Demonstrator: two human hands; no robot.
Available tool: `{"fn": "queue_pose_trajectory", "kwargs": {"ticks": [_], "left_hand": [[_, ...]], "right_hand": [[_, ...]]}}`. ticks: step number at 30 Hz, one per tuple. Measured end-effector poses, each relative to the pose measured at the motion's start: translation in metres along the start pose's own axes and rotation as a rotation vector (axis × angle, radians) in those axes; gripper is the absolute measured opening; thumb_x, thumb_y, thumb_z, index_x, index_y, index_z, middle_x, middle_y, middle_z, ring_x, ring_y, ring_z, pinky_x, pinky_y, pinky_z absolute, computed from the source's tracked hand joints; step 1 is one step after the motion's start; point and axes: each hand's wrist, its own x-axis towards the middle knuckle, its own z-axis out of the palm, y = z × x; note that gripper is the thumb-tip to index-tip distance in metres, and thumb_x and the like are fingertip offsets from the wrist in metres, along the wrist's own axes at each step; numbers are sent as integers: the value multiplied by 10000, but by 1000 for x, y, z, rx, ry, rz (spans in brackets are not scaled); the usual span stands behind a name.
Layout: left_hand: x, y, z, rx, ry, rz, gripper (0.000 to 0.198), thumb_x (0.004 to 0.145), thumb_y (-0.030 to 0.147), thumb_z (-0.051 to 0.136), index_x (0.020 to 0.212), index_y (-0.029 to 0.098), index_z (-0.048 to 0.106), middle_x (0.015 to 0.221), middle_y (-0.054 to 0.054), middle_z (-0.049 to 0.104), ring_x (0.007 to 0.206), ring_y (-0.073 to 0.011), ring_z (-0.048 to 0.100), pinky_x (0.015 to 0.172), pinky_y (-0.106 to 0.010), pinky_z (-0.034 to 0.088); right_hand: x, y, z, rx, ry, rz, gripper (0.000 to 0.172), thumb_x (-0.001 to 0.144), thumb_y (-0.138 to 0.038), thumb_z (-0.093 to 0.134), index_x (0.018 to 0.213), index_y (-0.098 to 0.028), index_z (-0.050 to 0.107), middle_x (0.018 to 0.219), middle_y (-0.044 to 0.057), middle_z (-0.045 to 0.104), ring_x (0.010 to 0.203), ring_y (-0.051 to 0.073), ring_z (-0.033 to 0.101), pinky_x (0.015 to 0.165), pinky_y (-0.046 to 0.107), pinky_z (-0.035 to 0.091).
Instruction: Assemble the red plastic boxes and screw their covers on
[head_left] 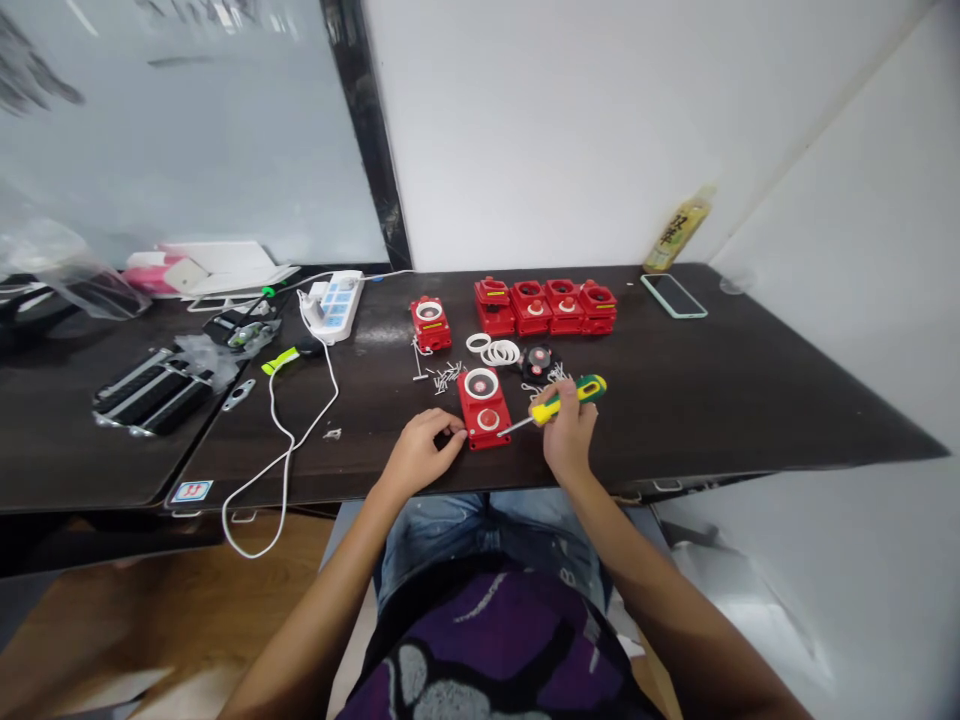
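While in right hand [568, 432], screwdriver [566, 399] slanting down-left

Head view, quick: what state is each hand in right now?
Left hand: half-curled, fingers touching a red plastic housing; can't tell if gripping.
Right hand: closed, holding a yellow-and-green screwdriver.

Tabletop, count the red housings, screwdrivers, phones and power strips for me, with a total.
Red plastic housings: 6
Yellow-and-green screwdriver: 1
Smartphone: 1
White power strip: 1
Total: 9
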Motion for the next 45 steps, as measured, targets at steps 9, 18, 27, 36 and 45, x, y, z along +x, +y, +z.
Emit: {"fn": "queue_pose_trajectory", "kwargs": {"ticks": [9,18,27,36,45], "left_hand": [[8,13,17,34,-93,36,158,980,278,624,855,222,702,868,-29,737,851,-198,674,816,-356,462],[15,22,25,87,-146,14,153,946,292,673,812,225,706,869,-3,745,837,-190,670,800,-342,399],[21,23,27,51,-156,32,151,937,272,688,799,213,707,853,4,752,846,-181,686,777,-332,380],[19,21,26,73,-162,60,168,968,297,662,830,212,708,874,-8,754,863,-187,676,773,-342,360],[18,16,27,56,-162,72,165,985,306,642,868,217,717,897,-5,753,887,-192,672,796,-346,368]], "right_hand": [[-12,-29,8,-372,-76,-317,297,938,-470,620,746,-244,631,639,8,641,608,196,618,637,342,531],[-5,-39,6,-521,-219,-494,222,888,-373,642,711,-259,571,639,18,649,585,198,613,611,348,491],[-1,-46,10,-591,-290,-543,305,888,-372,619,638,-261,483,575,2,571,552,179,561,588,335,447],[3,-41,11,-525,-262,-677,249,907,-286,647,685,-230,548,579,-26,574,516,144,555,549,285,426],[7,-48,16,-557,-450,-579,253,892,-306,610,673,-235,505,572,-41,541,520,126,518,561,269,435]]}}
